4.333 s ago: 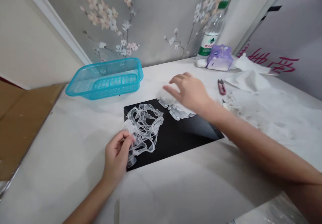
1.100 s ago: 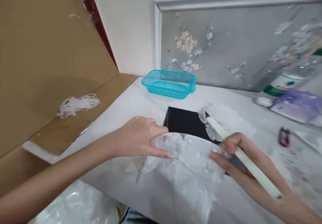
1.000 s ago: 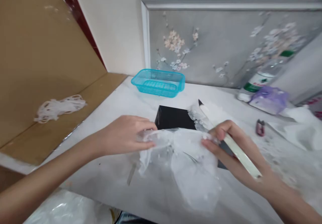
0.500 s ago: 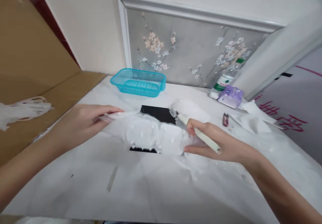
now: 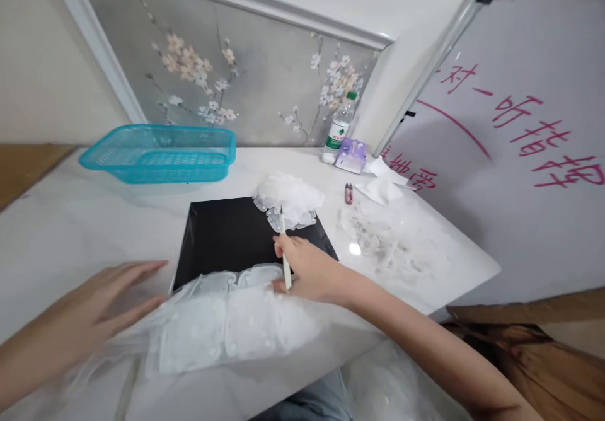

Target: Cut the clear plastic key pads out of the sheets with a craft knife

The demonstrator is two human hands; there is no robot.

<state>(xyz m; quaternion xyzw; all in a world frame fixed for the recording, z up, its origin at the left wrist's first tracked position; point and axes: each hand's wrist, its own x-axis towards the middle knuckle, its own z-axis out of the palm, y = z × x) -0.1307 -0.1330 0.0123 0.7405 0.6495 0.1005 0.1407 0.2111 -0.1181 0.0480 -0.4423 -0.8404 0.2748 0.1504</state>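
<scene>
Holding one thin pale stick (image 5: 282, 224)

the basket (image 5: 158, 154) was turquoise plastic mesh with a smooth sheen. the board (image 5: 227, 238) was glossy black, and the tabletop (image 5: 439, 263) was polished white with a shiny finish. the film (image 5: 227, 329) was thin, crinkled, translucent plastic. the stick (image 5: 285, 263) looked smooth and matt, and the tissue (image 5: 380, 188) was soft paper.

I'm watching from afar: a grey blossom-painted wall panel (image 5: 265, 87) is rising behind the white marble table (image 5: 61, 232), and a white board (image 5: 510, 74) with red handwriting is standing at the right
</scene>
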